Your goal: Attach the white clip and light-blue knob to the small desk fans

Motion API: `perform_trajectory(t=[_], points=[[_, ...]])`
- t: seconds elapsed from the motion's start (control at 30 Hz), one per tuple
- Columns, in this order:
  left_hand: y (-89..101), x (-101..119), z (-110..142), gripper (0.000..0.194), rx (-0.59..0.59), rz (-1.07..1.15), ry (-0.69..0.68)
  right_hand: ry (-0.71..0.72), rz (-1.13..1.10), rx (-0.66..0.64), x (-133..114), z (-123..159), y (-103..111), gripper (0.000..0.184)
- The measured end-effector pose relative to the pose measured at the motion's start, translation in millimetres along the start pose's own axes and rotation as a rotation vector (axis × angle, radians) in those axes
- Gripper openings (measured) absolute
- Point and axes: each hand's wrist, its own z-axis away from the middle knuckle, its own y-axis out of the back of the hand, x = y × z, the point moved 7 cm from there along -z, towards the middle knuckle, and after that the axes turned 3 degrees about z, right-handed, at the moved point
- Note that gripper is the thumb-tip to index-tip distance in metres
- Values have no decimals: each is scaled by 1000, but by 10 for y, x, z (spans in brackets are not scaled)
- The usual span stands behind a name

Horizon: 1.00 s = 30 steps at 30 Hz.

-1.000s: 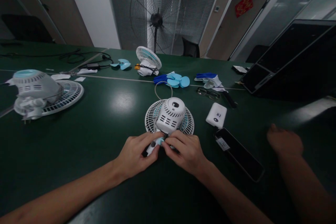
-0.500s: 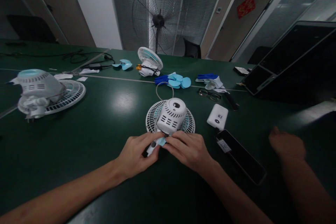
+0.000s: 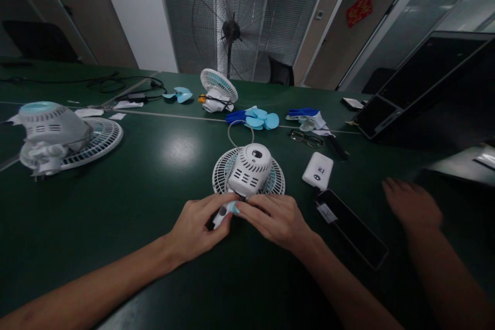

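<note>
A small white fan point(image 3: 250, 170) lies grille-down on the table, its slotted motor housing facing up. My left hand point(image 3: 201, 224) is closed in a pinch on the white end part point(image 3: 220, 216) of this fan, on the side nearest me. Closed beside it, my right hand point(image 3: 276, 219) has its fingertips against a small light-blue piece point(image 3: 233, 207) at the same spot. The fingertips of both hands almost meet just below the housing. Fingers hide most of the joint there. A thin grey cord point(image 3: 234, 131) loops behind the fan.
Left stands another white fan point(image 3: 58, 131); a third fan point(image 3: 218, 90) is at the back. Light-blue fan blades point(image 3: 262, 118), gloves point(image 3: 309, 117), glasses point(image 3: 305, 138), a white power bank point(image 3: 317, 170) and a black phone point(image 3: 351, 227) lie around. Another person's hand point(image 3: 413, 203) is at right.
My hands stay at the same part of the fan, with the light-blue piece tilted slightly differently. The other person's hand has shifted left, and a pale object shows near it. The view has moved slightly.
</note>
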Motion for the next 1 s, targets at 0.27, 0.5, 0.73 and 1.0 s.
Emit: perform_trajectory(t=[0.27, 0.5, 0.73, 1.0], points=[[-7, -8, 10, 37, 14, -4, -13, -158, -79, 7, 7, -5, -103, 17], [2, -25, 8, 37, 13, 2, 5, 34, -14, -56, 10, 38, -50, 30], [-5, -34, 29, 37, 7, -5, 16, -136, -39, -17, -2, -20, -131, 19], [8, -29, -1, 36, 8, 5, 21, 11, -33, -53, -13, 15, -59, 27]])
